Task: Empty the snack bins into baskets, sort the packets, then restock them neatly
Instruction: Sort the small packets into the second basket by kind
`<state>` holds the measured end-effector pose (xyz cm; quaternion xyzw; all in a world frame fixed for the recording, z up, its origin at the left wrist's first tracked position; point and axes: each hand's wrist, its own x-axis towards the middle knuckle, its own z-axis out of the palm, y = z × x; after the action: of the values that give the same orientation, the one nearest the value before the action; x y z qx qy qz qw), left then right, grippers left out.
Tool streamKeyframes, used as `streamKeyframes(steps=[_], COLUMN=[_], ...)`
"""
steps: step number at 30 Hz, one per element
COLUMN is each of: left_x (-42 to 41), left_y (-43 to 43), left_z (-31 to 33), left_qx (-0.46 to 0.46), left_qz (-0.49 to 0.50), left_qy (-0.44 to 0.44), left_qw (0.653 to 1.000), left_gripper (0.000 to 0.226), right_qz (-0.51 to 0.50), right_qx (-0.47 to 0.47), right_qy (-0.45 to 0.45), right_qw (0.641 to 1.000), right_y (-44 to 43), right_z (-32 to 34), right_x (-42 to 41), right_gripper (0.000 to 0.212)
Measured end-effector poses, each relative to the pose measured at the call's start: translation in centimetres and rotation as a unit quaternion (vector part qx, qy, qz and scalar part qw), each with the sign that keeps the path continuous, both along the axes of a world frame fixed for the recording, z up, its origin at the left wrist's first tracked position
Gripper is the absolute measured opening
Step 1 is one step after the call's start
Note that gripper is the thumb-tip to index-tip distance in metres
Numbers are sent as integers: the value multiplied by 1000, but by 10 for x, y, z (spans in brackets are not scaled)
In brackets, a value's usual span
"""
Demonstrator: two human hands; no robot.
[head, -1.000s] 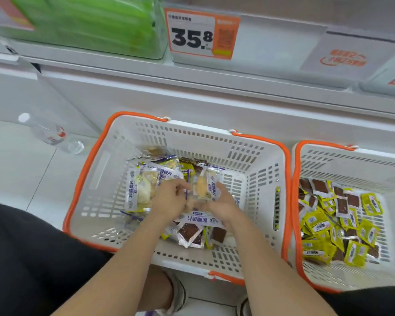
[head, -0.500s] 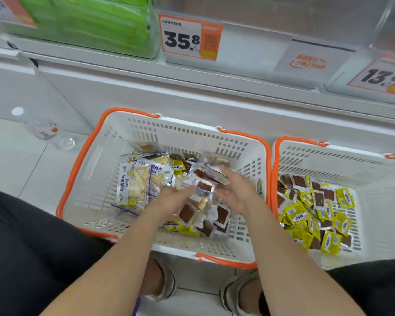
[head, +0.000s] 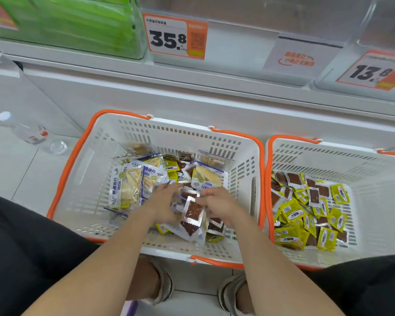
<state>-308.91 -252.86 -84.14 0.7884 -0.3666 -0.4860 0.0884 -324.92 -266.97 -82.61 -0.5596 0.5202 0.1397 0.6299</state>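
**Both hands down in the left basket, one brown packet picked out**

Pinched at its upper end by the curled fingers of the right hand point(head: 217, 204): a clear packet point(head: 193, 212) with silver zigzag-cut seams and a dark brown slab showing through its upturned face. Runs lengthwise from the far wall toward the near rim of the left basket point(head: 96, 169), just right of the middle, with its lower end over the heap.

Just beside it, close to the right hand: the left hand point(head: 163, 206), fingers stretched toward the far-right corner across the pile (gripping or only touching, cannot tell, with the thumb hidden).

Along the left half: larger white-and-blue packets point(head: 126, 190) of pale yellow slices, long axes also far-to-near. Around and beneath: small yellow sachets and more brown ones.

Just beside, the right basket point(head: 374, 179), with yellow sachets point(head: 306, 213) and brown packets heaped toward its left wall.

On the shelf edge above: price tags 35.8 point(head: 175, 36) and 13.8 point(head: 369, 70). On the floor past the far-left corner: a water bottle point(head: 25, 131).
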Motion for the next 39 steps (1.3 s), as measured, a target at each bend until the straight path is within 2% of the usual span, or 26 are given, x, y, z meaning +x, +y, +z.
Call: streamKeyframes(steps=[2,5,6,8,10,13,17,18,19,20,22,23,24,26,28,30,31,32,34,35,38,39], left_x=[10,24,27,33,40,47,46,45,42,36,23,15,5,-8,-16,-20,-21,-21,-20,-17,-4,0], left_y=[0,-1,-3,-7,-13,-18,-27,-29,-30,-30,-24,-20,-18,-20,-24,-27,-26,-25,-24,-25,-28,-27], left_z=[3,9,14,21,28,34,35,33,30,25,12,6,4,-2,-10,-16,-19,-21,-21,-19,-13,-11], left_qx=[-10,-39,-43,-39,-51,-99,-228,-244,-233,-202,-170,-178,-187,-182,-132,-81,-63,-48,-31,-24,-2,-3], left_qz=[42,82,82,115,180,306,398,400,396,381,303,249,190,63,-92,-228,-271,-295,-322,-331,-362,-368], left_qy=[5,19,19,-4,-29,-30,-46,-55,-76,-109,-259,-326,-351,-270,-159,-179,-212,-244,-305,-326,-370,-385], left_qw=[999,996,996,993,982,947,888,882,885,895,901,895,898,944,974,954,937,922,896,885,855,846], left_gripper=[96,34,21,20,12,8,9,6,14,29,48,46,42,46,70,80,78,75,72,68,36,35], right_qz=[-16,-79,-105,-125,-74,-28,31,50,62,67,94,139,198,293,357,410,432,449,482,493,440,422], right_qx=[6,-58,-91,-148,-215,-296,-319,-330,-344,-347,-291,-251,-230,-237,-244,-260,-276,-290,-287,-276,-220,-220], right_qy=[-17,-36,-38,-32,-23,2,35,28,17,-1,-38,-45,-47,-37,-11,21,38,53,69,64,46,54], right_qw=[1000,995,990,981,974,955,947,942,937,935,951,957,952,925,902,874,857,844,825,823,870,878], right_y=[-2,-7,-9,-13,-14,-12,-7,-5,-2,-1,2,4,8,19,33,45,48,50,49,48,40,36], right_z=[1,2,5,6,3,-1,-2,-1,0,1,2,1,-2,-14,-27,-36,-40,-41,-37,-34,-27,-24], right_x=[-1,-2,-2,-5,-8,-14,-17,-17,-17,-16,-15,-14,-13,-13,-14,-13,-12,-11,-8,-7,-9,-11], right_gripper=[11,22,23,23,15,16,31,30,26,22,20,18,17,15,37,62,67,65,45,37,28,28])
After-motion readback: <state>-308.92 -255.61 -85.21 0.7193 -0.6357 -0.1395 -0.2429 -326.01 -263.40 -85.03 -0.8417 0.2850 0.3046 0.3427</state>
